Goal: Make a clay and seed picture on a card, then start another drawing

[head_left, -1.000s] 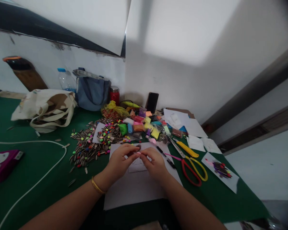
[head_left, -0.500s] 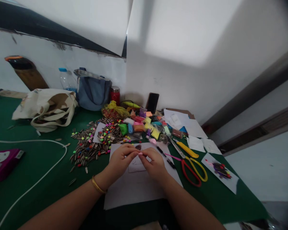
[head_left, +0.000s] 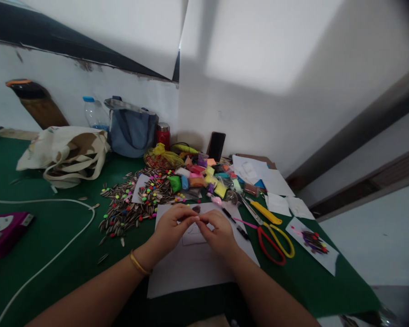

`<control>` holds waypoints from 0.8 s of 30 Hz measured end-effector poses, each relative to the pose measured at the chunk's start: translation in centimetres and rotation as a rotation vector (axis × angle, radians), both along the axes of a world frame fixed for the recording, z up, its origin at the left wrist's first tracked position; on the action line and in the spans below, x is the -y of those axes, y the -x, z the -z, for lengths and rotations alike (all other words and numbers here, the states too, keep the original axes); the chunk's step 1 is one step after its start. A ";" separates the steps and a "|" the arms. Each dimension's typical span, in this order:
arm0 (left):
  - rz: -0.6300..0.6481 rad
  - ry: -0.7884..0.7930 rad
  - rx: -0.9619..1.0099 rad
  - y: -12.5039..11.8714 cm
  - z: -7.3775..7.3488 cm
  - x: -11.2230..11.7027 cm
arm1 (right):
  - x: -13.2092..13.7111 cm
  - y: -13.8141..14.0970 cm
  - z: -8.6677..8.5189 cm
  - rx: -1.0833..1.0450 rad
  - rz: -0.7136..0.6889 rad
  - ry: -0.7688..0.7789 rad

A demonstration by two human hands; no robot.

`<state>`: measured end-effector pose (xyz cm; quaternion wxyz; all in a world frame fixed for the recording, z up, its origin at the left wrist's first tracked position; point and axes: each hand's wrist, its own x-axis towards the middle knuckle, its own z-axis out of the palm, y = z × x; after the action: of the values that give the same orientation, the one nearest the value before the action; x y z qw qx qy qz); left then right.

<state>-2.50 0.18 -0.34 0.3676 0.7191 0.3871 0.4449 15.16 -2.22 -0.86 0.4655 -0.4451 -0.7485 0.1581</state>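
My left hand (head_left: 173, 229) and my right hand (head_left: 218, 231) meet fingertip to fingertip over a white sheet of paper (head_left: 191, 277). Between their pinched thumbs and forefingers is a small piece of pink modelling clay (head_left: 197, 218), mostly covered by the fingers. Beneath the hands lies a smaller card with drawn lines (head_left: 194, 239), partly hidden. A dark lump (head_left: 197, 209) shows just beyond the fingertips. A black pen (head_left: 240, 230) rests on the paper's right side.
Sunflower seeds mixed with coloured beads (head_left: 129, 211) spread at left. Bagged coloured clay (head_left: 196, 181) is piled behind. Scissors (head_left: 272, 243) and a yellow cutter (head_left: 266, 212) lie at right, beside a decorated card (head_left: 329, 261). A white cable (head_left: 59, 249) and tissue pack (head_left: 7, 234) are far left.
The fingertips have closed further over the pink clay, so less of it shows. Both hands stay in nearly the same place; nothing else has visibly moved.
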 end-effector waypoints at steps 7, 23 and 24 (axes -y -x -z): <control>-0.016 -0.028 -0.099 0.0 0.2 0.1 | 0.0 -0.1 0.2 0.005 0.004 0.021; -0.048 0.092 -0.098 -0.2 -0.5 0.0 | -0.1 -0.1 0.2 -0.059 -0.020 0.084; -0.054 0.114 -0.093 -0.2 -0.4 -0.1 | -0.1 -0.2 0.2 -0.065 -0.021 0.092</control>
<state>-2.33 0.24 0.09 0.3775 0.7062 0.4475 0.3982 15.34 -2.15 -1.05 0.4672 -0.4527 -0.7294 0.2114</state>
